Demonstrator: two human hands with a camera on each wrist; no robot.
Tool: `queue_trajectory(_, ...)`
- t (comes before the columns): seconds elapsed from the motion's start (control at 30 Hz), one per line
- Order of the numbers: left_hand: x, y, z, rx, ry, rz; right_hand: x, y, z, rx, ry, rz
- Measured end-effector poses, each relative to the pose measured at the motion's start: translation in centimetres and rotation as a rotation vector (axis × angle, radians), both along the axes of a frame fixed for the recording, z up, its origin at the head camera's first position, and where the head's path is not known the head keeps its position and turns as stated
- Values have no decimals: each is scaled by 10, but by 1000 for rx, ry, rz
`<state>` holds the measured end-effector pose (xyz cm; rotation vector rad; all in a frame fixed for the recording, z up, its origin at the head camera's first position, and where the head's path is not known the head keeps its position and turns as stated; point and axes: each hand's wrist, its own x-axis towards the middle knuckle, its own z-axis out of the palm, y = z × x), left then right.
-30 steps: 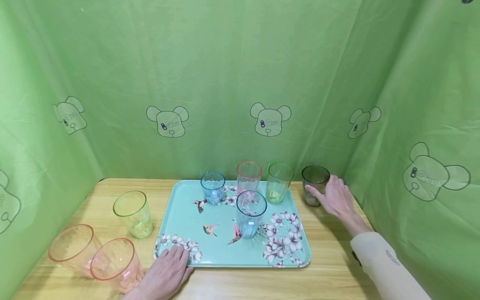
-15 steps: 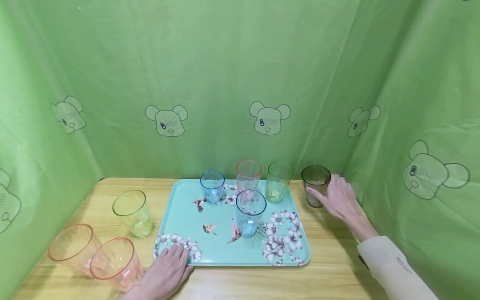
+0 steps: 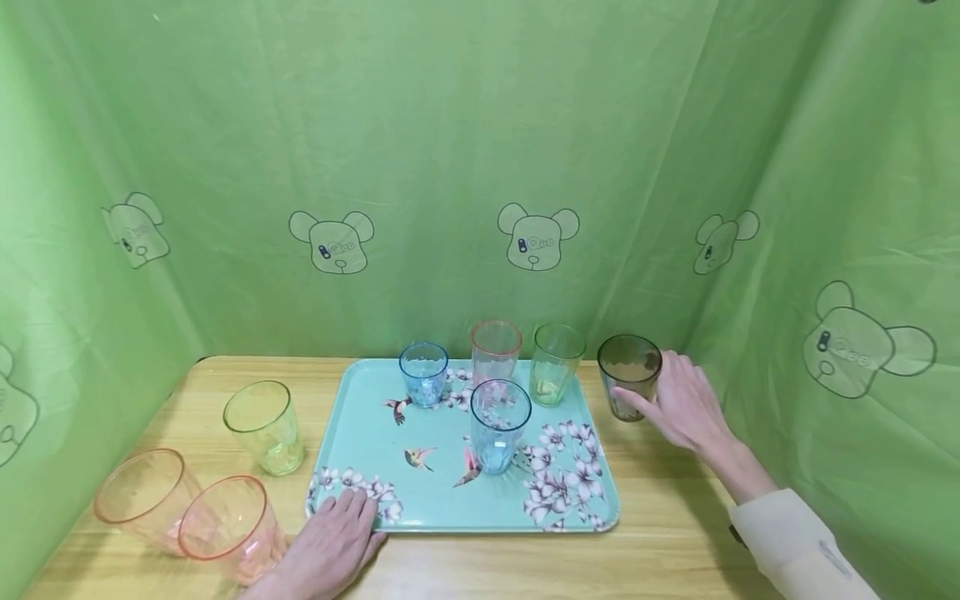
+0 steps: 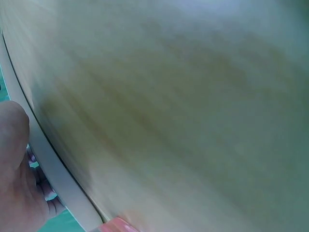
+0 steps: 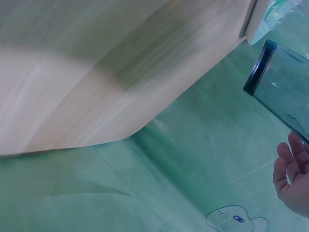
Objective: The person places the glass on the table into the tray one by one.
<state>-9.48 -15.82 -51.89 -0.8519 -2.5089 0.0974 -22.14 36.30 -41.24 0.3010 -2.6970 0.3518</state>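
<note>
A smoky dark tumbler [image 3: 628, 383] is gripped by my right hand [image 3: 684, 404] beyond the tray's right edge, thumb on the near side and fingers behind it. The right wrist view shows this tumbler [image 5: 285, 89] against the curtain, fingers [image 5: 289, 162] along its side. My left hand [image 3: 333, 533] rests over the near left rim of the turquoise flowered tray [image 3: 360, 425], fingers on its surface. The tray carries a small blue tumbler [image 3: 424, 385], a larger blue tumbler [image 3: 497, 442], a pink tumbler [image 3: 491, 350] and a green tumbler [image 3: 553, 375], all upright.
Left of the tray, on the wooden table [image 3: 202, 375], stand a yellow-green tumbler [image 3: 273, 437] and two pink-orange tumblers, one [image 3: 138, 508] farther left and one [image 3: 243, 533] beside my left forearm. A green curtain [image 3: 435, 125] with bear heads encloses the back and sides.
The dark tumbler and my right hand have come slightly nearer, with the tumbler a touch to the left. My left hand, the tray and the other tumblers stay put.
</note>
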Motion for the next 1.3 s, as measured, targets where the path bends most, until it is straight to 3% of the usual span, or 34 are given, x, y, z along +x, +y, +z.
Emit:
queue_trajectory(0.27,0,0,-1,-4,-28,5,12,-11,7,33,-18,40)
queue_trajectory(0.4,0,1,0,-9,-38,11,15,-19,6,56,17,70)
queue_trajectory(1.3,-1,1,0,-20,-42,25,21,-57,-19,41,-22,195)
